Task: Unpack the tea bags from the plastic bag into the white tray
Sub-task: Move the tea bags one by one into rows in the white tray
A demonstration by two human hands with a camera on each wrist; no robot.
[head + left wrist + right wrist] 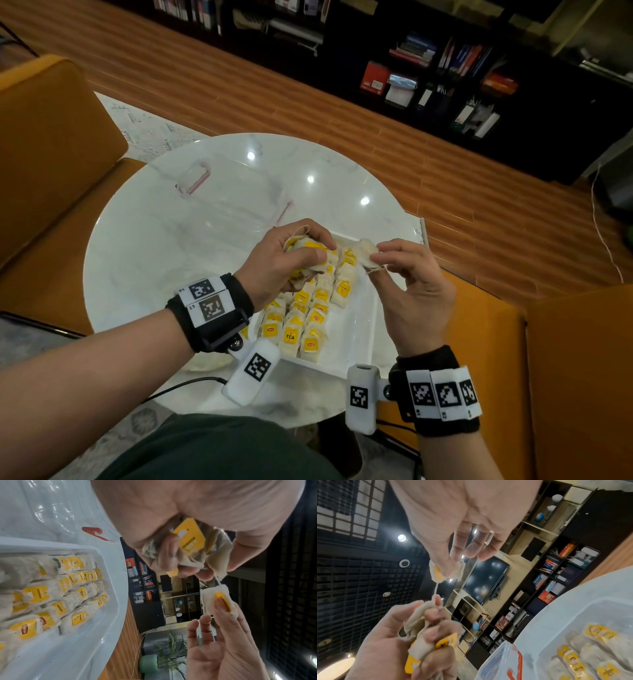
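Setting, head view: round white marble table (144,240) on a wood floor, dark bookshelves (445,68) behind, orange chairs on either side.
White tray (356,329): rests on the table near the person; several rows of tea bags (308,318) already fill its left part, while the right part is bare.
Left hand (284,267): curled round a clump of tea bags (308,253) above the tray.
Right hand (414,287): thumb and fingers pinch a single tea bag (364,255), held just beside the clump.
Plastic bag (233,195): clear, red-edged, lies flat on the table beyond the tray; it appears empty.

Left wrist view, clump (197,547): gripped tight, yellow tags showing; a string runs from it to the single bag (216,600).
Tray rows (56,592): tidy, tags up.

Right wrist view, string (435,592): taut between both hands, so the single bag (447,570) is not yet free.

Progress, judged: most of the bags are placed; what is left is to separate and place the handful held.
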